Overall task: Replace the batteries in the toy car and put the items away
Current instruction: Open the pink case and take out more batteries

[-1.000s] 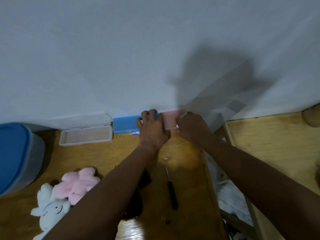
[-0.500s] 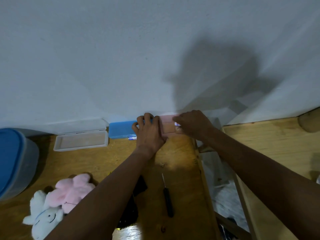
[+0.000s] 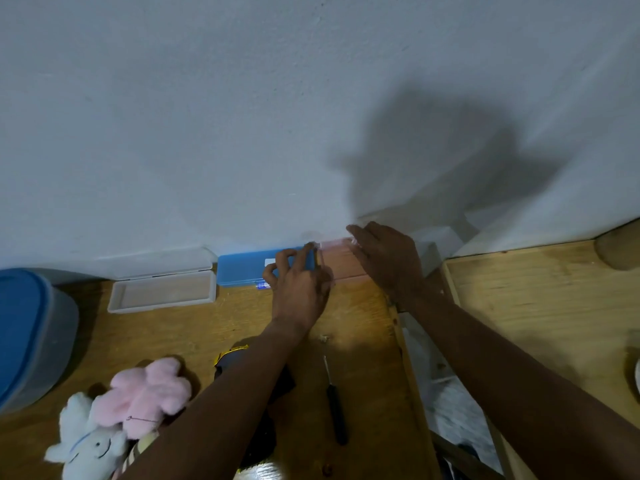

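Pink box (image 3: 341, 265) at the wall, both hands on it; toy car (image 3: 256, 386) lies mostly hidden under the left forearm.

Against half a second ago, the right hand (image 3: 384, 261) has shifted from the box's front to its far right end, fingers laid flat over it, and the left hand (image 3: 298, 289) now curls its fingertips at the seam between the pink box and the blue box (image 3: 242, 270). Whether either hand truly grips the box I cannot tell. The screwdriver (image 3: 335, 407) lies on the table (image 3: 166, 334) as before. The box's contents are hidden.
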`<state>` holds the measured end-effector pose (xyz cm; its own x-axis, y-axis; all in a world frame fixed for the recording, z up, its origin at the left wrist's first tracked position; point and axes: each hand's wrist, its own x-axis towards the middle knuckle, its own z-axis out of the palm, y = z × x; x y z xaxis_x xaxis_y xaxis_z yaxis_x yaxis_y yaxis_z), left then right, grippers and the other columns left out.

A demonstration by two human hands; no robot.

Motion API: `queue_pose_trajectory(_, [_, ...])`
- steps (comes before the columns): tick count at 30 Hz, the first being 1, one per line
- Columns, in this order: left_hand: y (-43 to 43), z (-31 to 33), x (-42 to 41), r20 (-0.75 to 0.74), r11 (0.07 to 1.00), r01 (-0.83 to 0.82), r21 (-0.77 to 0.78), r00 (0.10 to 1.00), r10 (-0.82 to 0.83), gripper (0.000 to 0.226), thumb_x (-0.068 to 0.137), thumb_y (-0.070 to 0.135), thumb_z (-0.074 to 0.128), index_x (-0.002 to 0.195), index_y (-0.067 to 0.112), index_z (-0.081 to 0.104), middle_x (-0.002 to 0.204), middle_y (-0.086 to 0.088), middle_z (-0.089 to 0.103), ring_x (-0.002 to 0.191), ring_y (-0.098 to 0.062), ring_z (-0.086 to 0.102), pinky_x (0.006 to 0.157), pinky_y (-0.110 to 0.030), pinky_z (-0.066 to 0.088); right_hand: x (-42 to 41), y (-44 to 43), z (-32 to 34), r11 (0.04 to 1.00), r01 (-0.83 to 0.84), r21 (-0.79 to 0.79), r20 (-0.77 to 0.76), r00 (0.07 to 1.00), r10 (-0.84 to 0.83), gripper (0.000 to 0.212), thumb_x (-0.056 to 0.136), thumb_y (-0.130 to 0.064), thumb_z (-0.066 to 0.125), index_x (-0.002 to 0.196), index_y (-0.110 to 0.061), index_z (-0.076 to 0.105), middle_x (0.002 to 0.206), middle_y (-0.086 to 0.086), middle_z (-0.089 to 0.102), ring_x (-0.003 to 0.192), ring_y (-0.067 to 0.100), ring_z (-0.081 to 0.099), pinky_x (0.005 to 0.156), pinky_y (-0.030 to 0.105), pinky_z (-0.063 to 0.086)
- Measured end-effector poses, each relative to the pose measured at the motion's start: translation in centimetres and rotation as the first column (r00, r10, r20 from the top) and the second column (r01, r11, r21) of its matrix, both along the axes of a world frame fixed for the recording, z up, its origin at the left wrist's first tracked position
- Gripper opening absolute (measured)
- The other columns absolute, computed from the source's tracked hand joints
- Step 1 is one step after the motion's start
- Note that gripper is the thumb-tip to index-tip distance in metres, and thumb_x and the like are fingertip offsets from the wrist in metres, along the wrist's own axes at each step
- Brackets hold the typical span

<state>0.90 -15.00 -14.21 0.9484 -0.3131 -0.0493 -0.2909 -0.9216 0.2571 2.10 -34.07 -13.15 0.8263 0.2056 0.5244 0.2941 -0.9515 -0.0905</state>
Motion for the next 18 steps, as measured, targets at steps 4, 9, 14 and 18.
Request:
queue_pose_trajectory(4, [0.1, 0.1, 0.3, -0.031, 1.000, 0.001, -0.012, 1.000, -0.001, 0.025, 0.095, 0.047, 0.057, 0.099, 0.033, 0.078, 0.161, 0.008, 0.030, 0.141, -0.028, 0.015, 0.106, -0.050, 0.020, -0.9, -0.1, -1.9, 0.984, -0.176, -0.032, -0.034, 0.984, 0.175, 0.012, 0.087, -0.022, 0.073, 0.090, -0.012, 0.067, 0.078, 0.006, 0.062, 0.065, 0.022, 0.058, 0.052, 0.032, 0.049])
queue_pose_trajectory(9, [0.2, 0.5, 0.5, -0.051, 0.999, 0.014, -0.029, 0.999, -0.015, 0.028, 0.096, 0.048, 0.056, 0.107, 0.033, 0.077, 0.157, 0.013, 0.038, 0.140, -0.024, 0.020, 0.103, -0.043, 0.015, 0.0, 0.0, -1.6, 0.975, -0.220, -0.041, -0.054, 0.974, 0.218, 0.017, 0.092, -0.023, 0.060, 0.097, -0.010, 0.069, 0.081, 0.008, 0.063, 0.066, 0.025, 0.060, 0.052, 0.035, 0.051])
queue_pose_trajectory(14, [0.0, 1.0, 1.0, -0.107, 0.998, -0.001, -0.057, 0.994, -0.005, 0.021, 0.090, 0.040, 0.065, 0.103, 0.029, 0.076, 0.155, 0.012, 0.040, 0.137, -0.025, 0.022, 0.102, -0.046, 0.019, -1.5, 0.9, -0.5, 0.966, -0.260, 0.006, 0.007, 0.966, 0.260, 0.016, 0.089, -0.025, 0.066, 0.095, -0.011, 0.070, 0.079, 0.006, 0.064, 0.065, 0.022, 0.060, 0.055, 0.034, 0.053])
queue_pose_trajectory(18, [0.0, 1.0, 1.4, -0.128, 0.999, -0.015, -0.051, 0.992, 0.008, 0.015, 0.088, 0.035, 0.067, 0.096, 0.028, 0.079, 0.154, 0.012, 0.042, 0.135, -0.023, 0.022, 0.101, -0.046, 0.019, -4.4, 1.3, -2.9, 0.974, -0.227, -0.002, -0.133, 0.965, 0.225, 0.014, 0.085, -0.022, 0.073, 0.094, -0.011, 0.072, 0.080, 0.006, 0.068, 0.067, 0.022, 0.065, 0.053, 0.028, 0.048])
